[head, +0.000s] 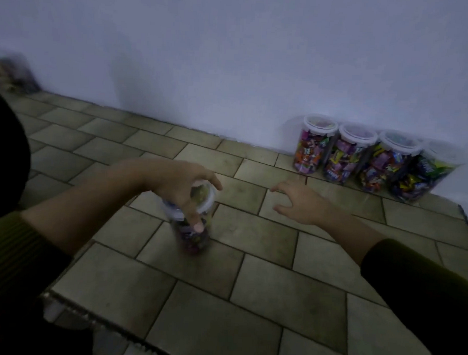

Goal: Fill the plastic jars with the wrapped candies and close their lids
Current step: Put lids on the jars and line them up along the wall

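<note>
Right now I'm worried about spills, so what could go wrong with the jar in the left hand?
The left hand grips the jar at its top, around the lid. If the lid isn't latched, the body may drop and scatter candies. The right hand hovers apart, giving no support underneath.

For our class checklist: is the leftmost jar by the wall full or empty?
Full: wrapped candies fill the leftmost jar to its white lid.

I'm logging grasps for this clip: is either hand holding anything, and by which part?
The left hand grips the candy-filled jar by its top, around the white lid. The right hand holds nothing.
</note>
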